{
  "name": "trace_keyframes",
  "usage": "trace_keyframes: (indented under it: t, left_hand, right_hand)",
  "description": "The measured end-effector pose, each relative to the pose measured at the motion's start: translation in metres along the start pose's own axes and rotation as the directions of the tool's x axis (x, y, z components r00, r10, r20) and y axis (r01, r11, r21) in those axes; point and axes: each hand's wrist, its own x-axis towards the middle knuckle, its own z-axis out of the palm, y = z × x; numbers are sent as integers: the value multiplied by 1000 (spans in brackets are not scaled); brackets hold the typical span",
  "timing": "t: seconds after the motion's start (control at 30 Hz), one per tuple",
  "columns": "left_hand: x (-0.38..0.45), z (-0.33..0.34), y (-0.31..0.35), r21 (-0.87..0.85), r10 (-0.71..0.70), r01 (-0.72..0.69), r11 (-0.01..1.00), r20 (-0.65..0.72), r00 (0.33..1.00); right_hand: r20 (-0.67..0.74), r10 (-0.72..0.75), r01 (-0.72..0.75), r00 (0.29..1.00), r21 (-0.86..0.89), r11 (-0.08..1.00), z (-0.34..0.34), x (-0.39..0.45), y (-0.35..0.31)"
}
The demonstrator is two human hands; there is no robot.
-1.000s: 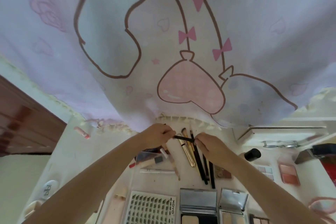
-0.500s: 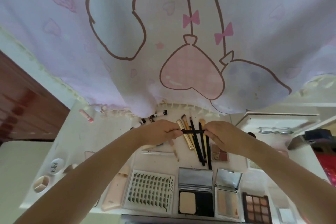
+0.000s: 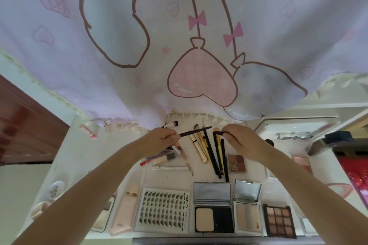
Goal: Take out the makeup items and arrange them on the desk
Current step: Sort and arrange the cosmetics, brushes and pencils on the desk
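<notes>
While pinched at its left end by the curled thumb and fingers of the left hand (image 3: 161,140), lies nearly level above the far middle of the white desk (image 3: 79,151): a thin black makeup pencil (image 3: 195,131), long axis running left to right, bare tip aimed right and slightly far. Just off that tip, apart from it, a short black plastic cap (image 3: 218,133), nipped between thumb and fingertips of the right hand (image 3: 239,139). Both hands closed tight on their pieces, neither touching the desk. Open end of the cap too small to read.

Probably a matter of either rejoining cap and tip along that one line, or laying the pencil down. Directly below, a row of black pencils and gold-handled brushes (image 3: 211,151), all lying near to far, so calls for turning the held pencil crosswise to its present lie before setting it beside them. Left hand the nearer to that row's left end.

Along the near edge, opened cases: a black mirrored compact (image 3: 213,201) with a beige powder pan, a silver mirrored compact (image 3: 248,191) with pale powder, a dark nine-pan eyeshadow palette (image 3: 278,223), a white tray of false lashes (image 3: 163,211).
</notes>
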Motion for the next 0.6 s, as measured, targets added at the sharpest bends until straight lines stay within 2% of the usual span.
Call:
trace_keyframes:
  t: [0.13, 0.33, 0.47, 0.6]
  left_hand:
    - [-7, -4, -2, 11, 35, -35, 999, -2, 999]
    - [-12, -4, -6, 32, 28, -28, 999, 20, 999]
    - [-14, 1, -7, 54, 41, -45, 998, 74, 996]
    - [-12, 18, -15, 153, 42, -54, 987, 83, 996]
  right_hand:
    - [-24, -27, 29, 999, 72, 997, 0, 4, -7]
    - [-18, -47, 48, 999, 80, 996, 4, 10, -9]
    - [78, -96, 94, 992, 31, 995, 10, 16, -7]
    - [170, -162, 168, 972, -23, 985, 19, 32, -6]
